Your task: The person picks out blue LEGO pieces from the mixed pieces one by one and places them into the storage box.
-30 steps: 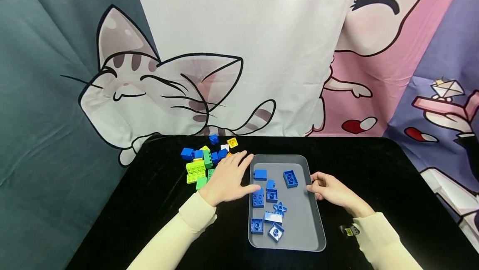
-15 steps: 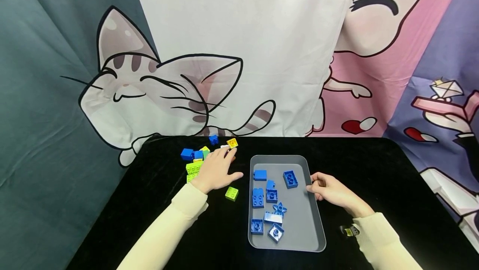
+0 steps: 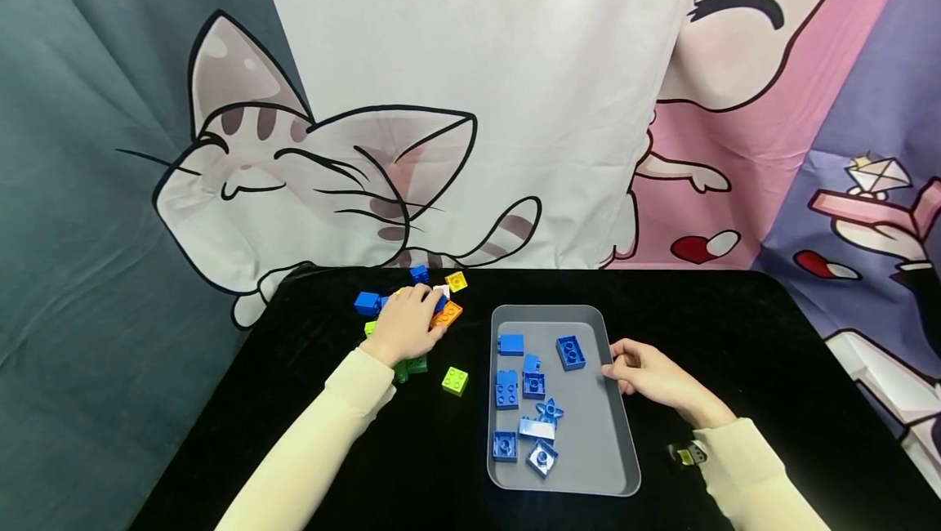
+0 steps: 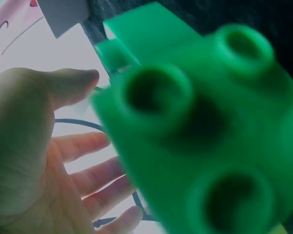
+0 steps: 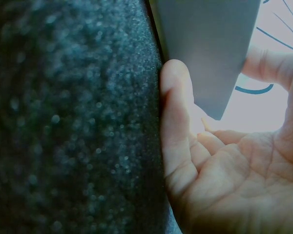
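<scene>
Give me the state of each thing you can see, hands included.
Gray tray: flat, holding blue pieces
Right hand: gripping the tray's edge
Left hand: open, fingers relaxed
Lime-green brick: studs up, outside the tray
Blue flower piece: in the tray
Orange brick: studs up, beside the left hand

1 gray tray (image 3: 588, 433), lower middle of frame | 7 or 8 blue bricks (image 3: 569, 353) inside (two might be one piece) | 1 blue flower piece (image 3: 550, 410) | 1 lone lime brick (image 3: 455, 381) left of tray | 2 hands, left hand (image 3: 404, 324) + right hand (image 3: 650, 372) | brick pile (image 3: 446, 315) left of center: can't count, left hand's blocking
</scene>
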Available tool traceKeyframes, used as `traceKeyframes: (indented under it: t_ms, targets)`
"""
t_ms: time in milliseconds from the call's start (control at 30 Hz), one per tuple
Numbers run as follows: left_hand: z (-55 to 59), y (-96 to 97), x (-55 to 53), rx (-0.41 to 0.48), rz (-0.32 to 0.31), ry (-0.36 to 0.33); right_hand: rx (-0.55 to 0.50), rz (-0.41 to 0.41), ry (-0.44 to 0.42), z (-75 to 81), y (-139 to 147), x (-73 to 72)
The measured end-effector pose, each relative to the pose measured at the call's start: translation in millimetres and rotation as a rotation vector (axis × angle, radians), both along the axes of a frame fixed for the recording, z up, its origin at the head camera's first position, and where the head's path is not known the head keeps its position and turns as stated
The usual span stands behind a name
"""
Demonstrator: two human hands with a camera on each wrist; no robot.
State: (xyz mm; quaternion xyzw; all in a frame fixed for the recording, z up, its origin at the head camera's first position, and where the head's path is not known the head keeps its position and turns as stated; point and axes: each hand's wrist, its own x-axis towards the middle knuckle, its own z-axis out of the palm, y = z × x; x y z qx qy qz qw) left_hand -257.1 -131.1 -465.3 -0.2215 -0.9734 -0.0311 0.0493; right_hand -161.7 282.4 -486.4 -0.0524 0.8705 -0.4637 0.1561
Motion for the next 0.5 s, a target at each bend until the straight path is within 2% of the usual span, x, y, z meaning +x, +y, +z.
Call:
traceKeyframes:
  t_ms: [267, 500]
  targets:
    - [-6.2, -8.7, -7.4, -0.049, -0.001, 0.013, -0.001, -0.004, -0.008, 1.3, 0, 1.4]
    - [-7.9, -12.0, -10.9, -0.040, -0.020, 0.042, -0.004, -0.011, -0.014, 2.0, -1, 1.9]
